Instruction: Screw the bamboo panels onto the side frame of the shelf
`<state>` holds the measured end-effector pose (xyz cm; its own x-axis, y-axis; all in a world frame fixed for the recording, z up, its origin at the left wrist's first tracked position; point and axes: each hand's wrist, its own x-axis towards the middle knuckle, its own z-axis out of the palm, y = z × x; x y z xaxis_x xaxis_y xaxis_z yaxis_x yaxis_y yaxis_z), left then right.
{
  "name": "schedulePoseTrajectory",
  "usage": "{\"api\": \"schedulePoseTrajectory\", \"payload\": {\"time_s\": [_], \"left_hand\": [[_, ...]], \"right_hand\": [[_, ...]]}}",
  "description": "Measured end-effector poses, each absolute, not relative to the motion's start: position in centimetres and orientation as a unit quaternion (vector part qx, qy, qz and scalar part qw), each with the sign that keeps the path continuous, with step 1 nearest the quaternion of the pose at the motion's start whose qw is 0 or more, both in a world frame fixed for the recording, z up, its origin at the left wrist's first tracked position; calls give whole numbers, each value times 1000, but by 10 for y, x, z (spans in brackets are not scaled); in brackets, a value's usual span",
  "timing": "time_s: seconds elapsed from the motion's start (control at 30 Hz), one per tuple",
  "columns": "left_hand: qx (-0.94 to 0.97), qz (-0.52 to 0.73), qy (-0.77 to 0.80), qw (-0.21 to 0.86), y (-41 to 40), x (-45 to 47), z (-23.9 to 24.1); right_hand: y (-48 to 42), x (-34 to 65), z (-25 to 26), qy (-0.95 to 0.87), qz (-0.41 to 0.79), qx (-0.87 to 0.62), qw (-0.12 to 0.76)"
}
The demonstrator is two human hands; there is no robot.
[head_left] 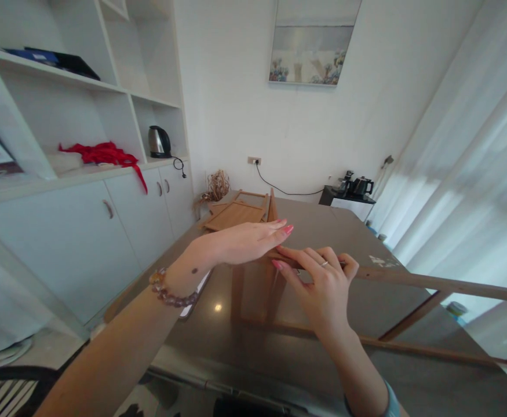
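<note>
My left hand [253, 238] stretches flat across the middle, palm down and fingers straight, over a wooden corner of the frame. My right hand [323, 278], with a ring on one finger, pinches a wooden rail just below and to the right of it. That rail belongs to a ladder-like wooden frame [414, 279], which stands on its long side and runs off to the right edge of the view. Between the two hands the wood is partly hidden. Behind them, slatted wooden panels [236, 214] rest on the grey table [323, 217].
A white-edged flat object [194, 298] is under my left wrist. Dried plants [218, 184] stand at the table's far end. White cabinets [62, 231] with a kettle [160, 142] line the left; a black-topped stand [349, 197] and curtains [462, 174] are on the right.
</note>
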<state>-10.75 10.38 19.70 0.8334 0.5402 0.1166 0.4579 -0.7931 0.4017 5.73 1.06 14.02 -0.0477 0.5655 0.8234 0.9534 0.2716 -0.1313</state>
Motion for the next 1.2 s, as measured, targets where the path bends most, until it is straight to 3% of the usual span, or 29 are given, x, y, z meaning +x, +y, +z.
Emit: {"api": "schedulePoseTrajectory", "payload": {"time_s": [0.33, 1.2], "left_hand": [[962, 66, 195, 181, 110, -116, 198], [966, 86, 241, 38, 85, -114, 198]], "right_hand": [[12, 59, 139, -682, -236, -563, 402], [10, 67, 141, -719, -210, -551, 367]]}}
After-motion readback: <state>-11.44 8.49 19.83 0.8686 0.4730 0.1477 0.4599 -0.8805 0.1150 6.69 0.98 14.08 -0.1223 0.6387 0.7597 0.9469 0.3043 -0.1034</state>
